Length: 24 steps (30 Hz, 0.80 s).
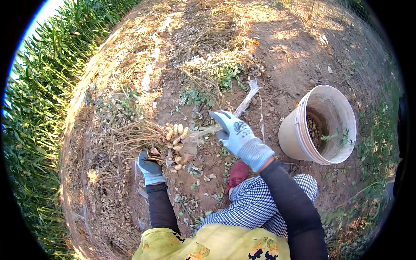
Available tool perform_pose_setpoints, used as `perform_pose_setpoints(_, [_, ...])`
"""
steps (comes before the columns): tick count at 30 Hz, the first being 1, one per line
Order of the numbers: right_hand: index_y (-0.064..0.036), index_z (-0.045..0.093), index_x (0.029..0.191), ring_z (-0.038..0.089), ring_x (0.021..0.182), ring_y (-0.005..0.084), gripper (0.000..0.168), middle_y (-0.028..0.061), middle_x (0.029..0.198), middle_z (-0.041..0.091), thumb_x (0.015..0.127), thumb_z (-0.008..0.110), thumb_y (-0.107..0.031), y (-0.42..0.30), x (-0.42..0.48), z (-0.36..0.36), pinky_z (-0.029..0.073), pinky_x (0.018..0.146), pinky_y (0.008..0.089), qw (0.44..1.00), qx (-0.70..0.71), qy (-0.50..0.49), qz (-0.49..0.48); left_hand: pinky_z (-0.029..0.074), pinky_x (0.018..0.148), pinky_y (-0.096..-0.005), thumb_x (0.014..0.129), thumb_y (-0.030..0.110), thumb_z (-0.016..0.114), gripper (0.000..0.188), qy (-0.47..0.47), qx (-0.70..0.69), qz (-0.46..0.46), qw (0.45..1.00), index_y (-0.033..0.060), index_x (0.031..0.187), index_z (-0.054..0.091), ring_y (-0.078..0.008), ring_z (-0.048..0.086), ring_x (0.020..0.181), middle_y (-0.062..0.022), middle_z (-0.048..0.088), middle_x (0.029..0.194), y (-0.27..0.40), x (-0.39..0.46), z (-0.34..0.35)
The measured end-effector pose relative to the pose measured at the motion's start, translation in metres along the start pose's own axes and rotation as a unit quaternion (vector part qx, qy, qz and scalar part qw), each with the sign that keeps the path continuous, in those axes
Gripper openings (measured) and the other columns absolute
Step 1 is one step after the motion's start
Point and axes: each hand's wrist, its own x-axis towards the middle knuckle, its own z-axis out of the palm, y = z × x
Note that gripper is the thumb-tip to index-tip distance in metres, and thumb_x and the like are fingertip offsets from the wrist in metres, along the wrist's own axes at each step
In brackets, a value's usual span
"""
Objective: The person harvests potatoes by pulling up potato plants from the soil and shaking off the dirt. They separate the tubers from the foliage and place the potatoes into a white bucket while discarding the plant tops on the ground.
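Observation:
My left hand (150, 168), in a pale blue glove with a dark palm, grips the dry stems of a pulled peanut plant (143, 131). A cluster of peanut pods (177, 132) hangs at its root end, to the right of that hand. My right hand (235, 132), gloved alike, is to the right of the pods, thumb and forefinger pointing left. Thin clear plastic film (204, 131) runs from the pods to the right fingers, and a whitish strip (248, 97) of film shows beyond them. Whether the right fingers pinch the film is hidden.
A white plastic bucket (292, 133) stands tilted in view at right, peanuts (313, 131) at its bottom. Uprooted peanut plants (214, 73) lie ahead on bare soil, with more at left (107, 195). Tall green crop plants (42, 107) line the left edge. My red shoe (238, 174) is below the right hand.

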Motion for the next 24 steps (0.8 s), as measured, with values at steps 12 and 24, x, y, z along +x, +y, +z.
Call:
perform_pose_setpoints(12, [-0.008,0.057,0.091,0.061,0.082,0.0323,0.016,0.013,0.083,0.063,0.078,0.055,-0.017,0.017,0.02,0.067,0.048,0.072,0.0425,0.973,-0.126,-0.193,-0.012,0.05,0.07,-0.0357,0.077,0.017,0.042,0.027,-0.033,-0.076,-0.044,0.996,0.0012,0.089,0.061,-0.0231,0.06,0.076,-0.0113,0.062,0.09,-0.033,0.005,0.006])
perform_pose_setpoints(24, [-0.008,0.061,0.091,0.062,0.078,0.0338,0.015,0.0146,0.083,0.065,0.078,0.055,-0.011,0.075,0.009,0.029,0.048,0.068,0.0412,0.972,-0.128,0.079,0.183,0.05,0.063,-0.0372,0.076,0.026,0.043,0.027,0.122,0.02,-0.047,0.991,0.005,0.086,0.057,-0.0248,0.059,0.071,-0.0109,0.06,0.083,-0.017,0.025,-0.025])
